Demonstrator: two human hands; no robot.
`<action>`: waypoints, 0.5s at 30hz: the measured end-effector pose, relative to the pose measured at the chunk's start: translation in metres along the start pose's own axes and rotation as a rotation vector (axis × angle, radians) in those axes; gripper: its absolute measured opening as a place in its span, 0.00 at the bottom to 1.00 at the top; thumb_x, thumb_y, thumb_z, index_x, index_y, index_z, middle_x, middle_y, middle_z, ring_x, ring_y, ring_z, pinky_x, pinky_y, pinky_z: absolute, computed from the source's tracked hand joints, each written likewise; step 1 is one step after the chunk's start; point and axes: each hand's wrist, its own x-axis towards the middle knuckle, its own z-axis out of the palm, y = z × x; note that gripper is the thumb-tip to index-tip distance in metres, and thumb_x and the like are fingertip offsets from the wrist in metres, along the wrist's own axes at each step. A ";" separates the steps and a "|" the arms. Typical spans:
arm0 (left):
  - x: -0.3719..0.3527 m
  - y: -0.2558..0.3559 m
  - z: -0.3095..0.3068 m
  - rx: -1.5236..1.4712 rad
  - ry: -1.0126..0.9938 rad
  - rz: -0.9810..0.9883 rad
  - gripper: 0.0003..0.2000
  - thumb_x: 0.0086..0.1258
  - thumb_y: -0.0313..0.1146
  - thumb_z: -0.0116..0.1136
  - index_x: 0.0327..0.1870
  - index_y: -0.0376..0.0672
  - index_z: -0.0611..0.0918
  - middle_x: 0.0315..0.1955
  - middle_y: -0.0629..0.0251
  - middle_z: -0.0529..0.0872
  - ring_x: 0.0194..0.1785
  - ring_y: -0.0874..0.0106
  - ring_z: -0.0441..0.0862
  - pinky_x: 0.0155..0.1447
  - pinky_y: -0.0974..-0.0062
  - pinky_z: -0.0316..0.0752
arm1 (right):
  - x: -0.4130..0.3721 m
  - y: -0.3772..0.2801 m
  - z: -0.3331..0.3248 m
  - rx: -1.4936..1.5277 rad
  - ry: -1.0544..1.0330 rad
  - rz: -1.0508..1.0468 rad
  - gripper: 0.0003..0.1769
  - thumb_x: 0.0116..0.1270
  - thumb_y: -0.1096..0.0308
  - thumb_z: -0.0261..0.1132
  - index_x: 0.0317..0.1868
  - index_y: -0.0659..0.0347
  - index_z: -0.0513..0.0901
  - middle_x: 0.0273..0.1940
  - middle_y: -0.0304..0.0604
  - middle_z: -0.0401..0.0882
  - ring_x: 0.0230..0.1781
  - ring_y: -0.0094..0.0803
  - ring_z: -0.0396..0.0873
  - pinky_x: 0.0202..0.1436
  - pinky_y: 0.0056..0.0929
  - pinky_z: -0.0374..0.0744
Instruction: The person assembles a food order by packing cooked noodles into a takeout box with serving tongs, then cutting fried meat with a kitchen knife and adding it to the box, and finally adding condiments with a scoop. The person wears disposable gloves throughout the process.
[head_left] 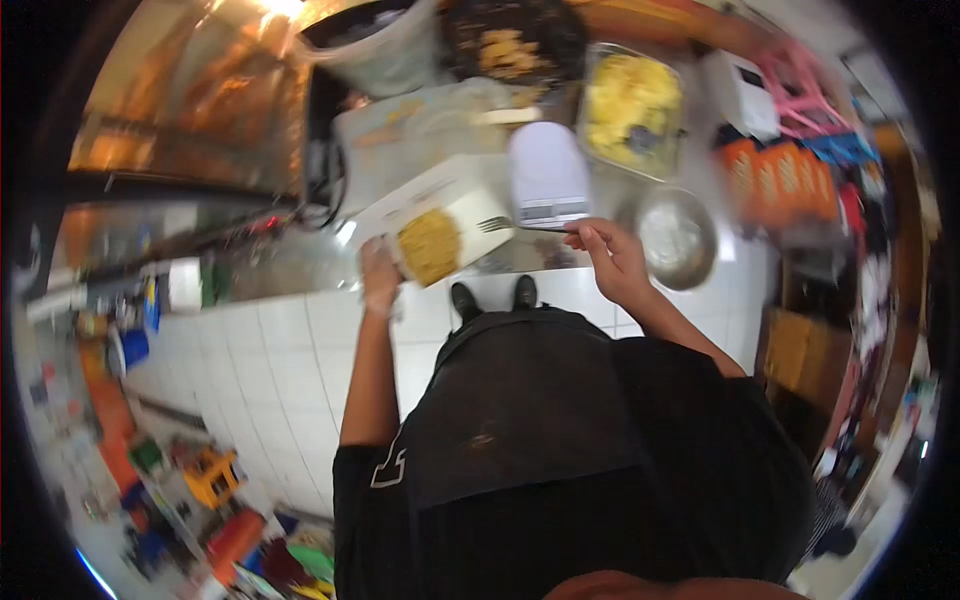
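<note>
My left hand [379, 275] grips the side of a small pale container filled with a yellow-brown crumbly food [430, 246], tilted towards me at the counter's front edge. Something thin and whitish, perhaps plastic, shows around the left wrist. My right hand [612, 258] is closed on the handle end of a fork [540, 229], its tines pointing left towards the container. Beyond the fork stands a white kitchen scale [549, 175] with a small display at its near edge. A white box or sheet [470, 185] lies behind the container.
A metal bowl [676, 240] sits right of the scale. Behind it is a tray [673, 170] of yellow food. A dark pan [560, 40] with brown pieces and a whitish tub [385, 60] stand at the back. Orange packets [780, 180] lie at the right.
</note>
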 end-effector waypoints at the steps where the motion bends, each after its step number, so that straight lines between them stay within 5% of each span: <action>1: -0.002 0.004 -0.007 -0.307 -0.028 -0.116 0.22 0.72 0.35 0.55 0.61 0.28 0.77 0.58 0.43 0.79 0.63 0.50 0.73 0.67 0.54 0.67 | -0.006 -0.001 -0.017 0.079 0.113 0.016 0.14 0.80 0.64 0.57 0.48 0.65 0.84 0.40 0.44 0.86 0.39 0.29 0.85 0.46 0.29 0.81; 3: -0.014 0.021 -0.029 -0.798 -0.060 -0.382 0.24 0.77 0.42 0.53 0.64 0.31 0.77 0.50 0.54 0.86 0.52 0.63 0.82 0.52 0.66 0.79 | -0.020 0.009 -0.062 0.069 0.400 0.055 0.15 0.80 0.64 0.54 0.45 0.65 0.83 0.39 0.42 0.84 0.35 0.27 0.82 0.42 0.28 0.79; 5: -0.039 0.027 -0.041 -0.577 0.082 -0.307 0.23 0.80 0.46 0.49 0.62 0.35 0.80 0.43 0.63 0.88 0.40 0.74 0.83 0.40 0.77 0.77 | -0.044 0.038 -0.115 -0.124 0.641 0.006 0.16 0.80 0.63 0.51 0.43 0.64 0.82 0.39 0.41 0.83 0.33 0.25 0.79 0.39 0.26 0.77; 7: -0.071 -0.008 -0.037 -0.723 0.115 -0.322 0.21 0.80 0.45 0.50 0.58 0.36 0.82 0.42 0.64 0.87 0.36 0.76 0.81 0.39 0.79 0.75 | -0.073 0.054 -0.163 -0.309 0.823 0.117 0.16 0.80 0.61 0.50 0.43 0.63 0.81 0.38 0.40 0.82 0.33 0.23 0.77 0.37 0.25 0.75; 8: -0.085 -0.011 -0.038 -0.729 0.125 -0.347 0.20 0.80 0.45 0.50 0.56 0.37 0.82 0.41 0.64 0.87 0.35 0.78 0.79 0.36 0.80 0.73 | -0.093 0.080 -0.182 -0.140 0.917 0.320 0.16 0.80 0.61 0.51 0.45 0.63 0.81 0.39 0.39 0.82 0.37 0.24 0.78 0.40 0.26 0.77; 9: -0.095 -0.023 -0.035 -0.727 0.162 -0.346 0.19 0.80 0.44 0.50 0.55 0.38 0.82 0.40 0.64 0.87 0.33 0.79 0.79 0.35 0.80 0.73 | -0.096 0.103 -0.188 0.141 1.019 0.292 0.17 0.80 0.58 0.53 0.38 0.60 0.79 0.34 0.34 0.75 0.34 0.23 0.70 0.39 0.28 0.71; 11: -0.117 -0.032 -0.032 -0.786 0.175 -0.310 0.18 0.80 0.45 0.51 0.55 0.39 0.82 0.36 0.65 0.86 0.31 0.80 0.77 0.33 0.81 0.71 | -0.145 0.212 -0.231 -0.538 0.836 0.114 0.16 0.80 0.59 0.52 0.48 0.61 0.81 0.38 0.35 0.78 0.39 0.25 0.74 0.44 0.24 0.73; 12: -0.127 -0.041 -0.030 -0.745 0.192 -0.247 0.17 0.80 0.44 0.52 0.54 0.39 0.83 0.35 0.66 0.86 0.30 0.81 0.77 0.34 0.81 0.72 | -0.145 0.215 -0.226 -0.097 0.876 0.194 0.19 0.80 0.58 0.51 0.58 0.62 0.79 0.49 0.41 0.80 0.48 0.30 0.78 0.50 0.25 0.73; 13: -0.130 -0.052 -0.023 -0.764 0.193 -0.320 0.17 0.80 0.44 0.52 0.52 0.39 0.84 0.34 0.66 0.87 0.29 0.80 0.77 0.35 0.81 0.73 | -0.151 0.238 -0.237 -0.132 0.920 0.424 0.23 0.80 0.56 0.50 0.63 0.63 0.76 0.61 0.45 0.77 0.56 0.35 0.76 0.60 0.32 0.71; 14: -0.137 -0.056 -0.023 -0.680 0.171 -0.364 0.18 0.80 0.46 0.52 0.51 0.39 0.84 0.33 0.67 0.87 0.31 0.81 0.77 0.36 0.81 0.74 | -0.139 0.213 -0.217 -0.055 0.966 0.391 0.27 0.81 0.53 0.49 0.67 0.65 0.73 0.68 0.46 0.72 0.64 0.38 0.72 0.70 0.38 0.66; 15: -0.135 -0.059 -0.032 -0.509 0.085 -0.481 0.22 0.81 0.49 0.47 0.51 0.37 0.84 0.34 0.62 0.88 0.34 0.71 0.82 0.40 0.73 0.77 | -0.126 0.204 -0.205 -0.154 0.908 0.251 0.30 0.82 0.49 0.47 0.70 0.66 0.71 0.70 0.48 0.70 0.70 0.40 0.68 0.74 0.39 0.64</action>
